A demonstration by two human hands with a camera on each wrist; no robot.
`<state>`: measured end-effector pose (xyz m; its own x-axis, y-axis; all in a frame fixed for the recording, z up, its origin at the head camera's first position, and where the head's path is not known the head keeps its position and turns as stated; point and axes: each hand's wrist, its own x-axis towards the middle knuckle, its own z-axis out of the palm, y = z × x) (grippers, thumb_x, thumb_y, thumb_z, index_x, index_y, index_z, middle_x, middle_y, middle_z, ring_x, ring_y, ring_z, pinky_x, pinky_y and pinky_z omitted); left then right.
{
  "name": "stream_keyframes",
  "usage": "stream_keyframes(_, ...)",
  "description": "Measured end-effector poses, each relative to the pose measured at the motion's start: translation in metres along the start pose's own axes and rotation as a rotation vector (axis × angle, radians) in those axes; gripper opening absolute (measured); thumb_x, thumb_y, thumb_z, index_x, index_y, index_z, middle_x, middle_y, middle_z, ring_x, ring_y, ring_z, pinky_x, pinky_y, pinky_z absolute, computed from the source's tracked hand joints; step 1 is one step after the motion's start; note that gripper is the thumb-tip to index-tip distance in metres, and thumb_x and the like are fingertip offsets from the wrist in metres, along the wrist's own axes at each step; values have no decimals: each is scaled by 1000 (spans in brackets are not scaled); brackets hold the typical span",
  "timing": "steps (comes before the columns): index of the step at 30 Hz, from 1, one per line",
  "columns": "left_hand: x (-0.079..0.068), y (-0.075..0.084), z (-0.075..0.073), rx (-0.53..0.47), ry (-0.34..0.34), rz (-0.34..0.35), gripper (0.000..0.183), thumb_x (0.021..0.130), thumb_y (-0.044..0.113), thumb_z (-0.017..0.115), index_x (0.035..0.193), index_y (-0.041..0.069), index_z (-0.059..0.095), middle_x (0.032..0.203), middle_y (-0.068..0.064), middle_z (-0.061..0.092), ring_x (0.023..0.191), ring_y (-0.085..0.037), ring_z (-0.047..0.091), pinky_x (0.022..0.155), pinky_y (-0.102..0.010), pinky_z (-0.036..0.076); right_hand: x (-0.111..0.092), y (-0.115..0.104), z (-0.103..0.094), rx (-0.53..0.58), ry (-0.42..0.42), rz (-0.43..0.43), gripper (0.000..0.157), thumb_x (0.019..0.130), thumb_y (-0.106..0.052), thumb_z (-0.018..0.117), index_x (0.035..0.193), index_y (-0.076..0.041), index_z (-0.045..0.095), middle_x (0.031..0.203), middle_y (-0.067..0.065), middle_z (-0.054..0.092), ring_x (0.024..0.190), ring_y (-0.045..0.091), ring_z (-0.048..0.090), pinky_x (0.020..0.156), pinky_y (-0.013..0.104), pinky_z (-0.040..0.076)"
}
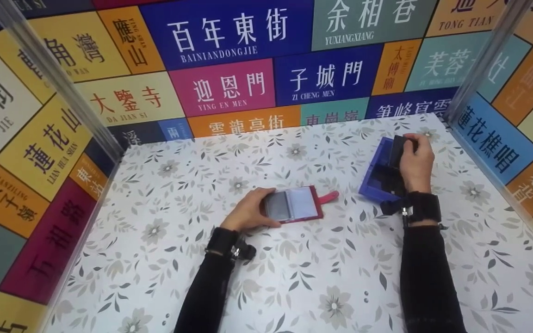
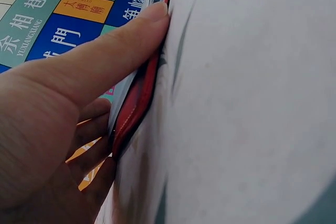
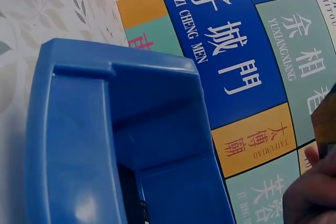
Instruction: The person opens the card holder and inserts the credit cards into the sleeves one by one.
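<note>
A small red card holder (image 1: 319,203) lies spread on the table, its clear sleeves facing up and its strap pointing right. My left hand (image 1: 247,212) grips its left end, with the thumb on the near edge. The left wrist view shows that thumb and the red cover (image 2: 137,106) from the side. Over at the right, my right hand (image 1: 418,161) holds a flat black card-like piece (image 1: 397,150) above a blue plastic box (image 1: 368,178). More dark pieces lie inside the box, and their kind cannot be made out. In the right wrist view the hand (image 3: 312,192) is partly cut off.
A white table (image 1: 336,268) with a grey leaf-and-flower pattern lies under everything. Behind it stands a colourful panel (image 1: 222,88) with Chinese place names, and similar panels close in both sides. Clear posts (image 1: 484,60) stand at the corners.
</note>
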<state>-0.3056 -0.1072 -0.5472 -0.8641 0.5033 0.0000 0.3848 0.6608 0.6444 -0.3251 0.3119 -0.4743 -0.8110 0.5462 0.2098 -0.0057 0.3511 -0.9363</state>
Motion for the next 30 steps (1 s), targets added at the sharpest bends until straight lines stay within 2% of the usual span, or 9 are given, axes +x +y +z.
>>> stream_keyframes(3,-1,0,0,-5,-1,4,104,71,37,96,156,7,45,152,-13,53,140,-30,49,122,-43,37,-2,-2,-1,161,-138,52,37,110,-16,36,139,-12,57,130,6,53,99,19,54,67,24,52)
stream_keyframes(5,-1,0,0,-8,-3,5,104,71,38,96,156,7,45,153,-13,52,140,-29,49,122,-43,36,-3,-3,-2,307,-233,62,35,110,-15,39,140,-13,56,125,4,51,91,18,55,52,25,52)
stream_keyframes(7,-1,-1,0,-4,-5,6,104,71,38,96,156,7,45,153,-13,52,141,-29,48,122,-42,36,-3,-4,-1,430,-314,53,33,109,-13,47,140,-10,57,120,3,51,89,19,60,46,28,54)
stream_keyframes(10,0,-2,0,0,-5,8,103,71,39,96,156,8,45,153,-13,52,140,-29,48,121,-42,36,-4,-6,1,489,-382,22,37,104,-15,62,139,-7,59,117,5,52,90,17,67,47,33,59)
stream_keyframes(13,1,-2,0,5,-8,7,103,71,39,96,156,8,45,153,-12,53,140,-29,49,121,-42,37,-5,-7,4,486,-405,7,37,100,-16,68,136,-7,63,114,5,54,85,17,72,47,35,60)
stream_keyframes(18,1,0,0,-10,-12,-1,104,71,38,96,156,8,45,153,-12,52,140,-29,49,122,-42,36,-9,-7,8,518,-470,-20,33,100,-11,67,132,-6,64,111,9,52,75,19,73,46,33,59)
stream_keyframes(23,0,2,0,-15,-9,-1,103,71,38,96,156,8,45,153,-12,52,141,-29,48,122,-42,36,-11,-8,11,514,-454,-16,37,95,-8,74,131,-9,66,110,7,45,78,17,72,48,33,60)
stream_keyframes(26,0,2,-1,-16,-12,-6,103,71,37,96,156,8,45,154,-12,52,141,-29,48,122,-42,35,-10,-9,14,458,-449,-18,46,95,-3,72,140,-10,62,113,6,47,81,15,72,54,30,62)
stream_keyframes(30,0,2,-1,-11,-18,-17,103,71,38,96,156,10,45,154,-11,52,141,-28,48,122,-41,35,-10,-12,17,306,-436,-27,53,102,3,58,153,-10,49,117,4,50,87,9,70,70,21,61)
